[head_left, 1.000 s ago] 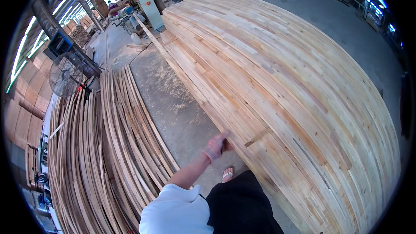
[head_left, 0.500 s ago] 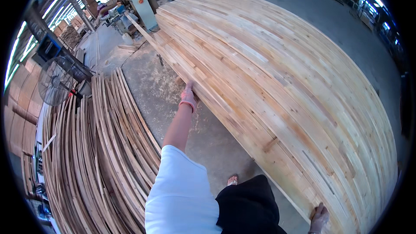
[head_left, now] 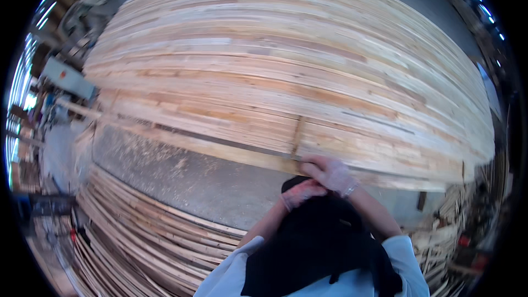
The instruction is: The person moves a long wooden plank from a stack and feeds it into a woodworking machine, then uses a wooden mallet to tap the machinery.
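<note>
My two gloved hands are together in front of my body, at the near edge of a wide stack of pale wood boards (head_left: 264, 71). My right hand (head_left: 329, 175) is closed with its fingers curled at that edge; what they hold, if anything, cannot be made out. Just below and left of it is my left hand (head_left: 303, 191), in a reddish glove, its fingers mostly hidden and blurred. A thin brownish strip (head_left: 298, 136) runs across the boards up from my right hand. Along the near side, a long wood strip (head_left: 220, 160) reaches toward the hands.
Long narrow wood strips (head_left: 148, 231) lie in a pile at lower left. Sawdust covers part of the grey floor (head_left: 181, 179). A pale machine cabinet (head_left: 69, 78) stands at far left. Wood scraps (head_left: 443, 242) are heaped at lower right.
The view has turned to the right. My hands, earlier spread far apart along the board's near edge, have come together in front of my body. The brownish crosswise strip now shows.
</note>
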### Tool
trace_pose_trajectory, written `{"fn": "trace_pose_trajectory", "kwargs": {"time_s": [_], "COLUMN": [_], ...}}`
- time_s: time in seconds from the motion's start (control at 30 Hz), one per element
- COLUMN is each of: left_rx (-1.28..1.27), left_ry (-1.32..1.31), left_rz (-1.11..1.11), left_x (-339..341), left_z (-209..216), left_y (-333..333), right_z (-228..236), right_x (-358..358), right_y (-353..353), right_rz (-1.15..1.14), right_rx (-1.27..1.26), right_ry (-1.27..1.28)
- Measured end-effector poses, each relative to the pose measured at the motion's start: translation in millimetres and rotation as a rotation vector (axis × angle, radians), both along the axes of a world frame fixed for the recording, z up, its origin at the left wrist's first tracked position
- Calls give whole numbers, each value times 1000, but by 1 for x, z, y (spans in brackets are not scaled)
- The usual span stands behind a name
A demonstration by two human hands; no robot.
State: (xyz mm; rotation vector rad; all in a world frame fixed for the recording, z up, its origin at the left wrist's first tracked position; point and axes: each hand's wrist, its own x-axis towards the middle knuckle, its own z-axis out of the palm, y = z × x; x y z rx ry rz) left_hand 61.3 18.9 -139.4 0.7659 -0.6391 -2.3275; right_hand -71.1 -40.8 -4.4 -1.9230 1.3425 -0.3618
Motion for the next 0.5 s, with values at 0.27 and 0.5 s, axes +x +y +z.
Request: {"fn": "trace_pose_trajectory", "kwargs": {"time_s": [0.27, 0.5], "left_rx": [14, 231], "left_ry": [-199, -288], "left_rz": [365, 987], "left_x": [119, 206], "left_z": [-19, 6], "left_y": [-13, -37], "right_z": [-36, -28], "right_x": [-110, -237], "right_y": [6, 51], "right_rz": [132, -389], "right_rx": [94, 292], "right_ry": [672, 732]}}
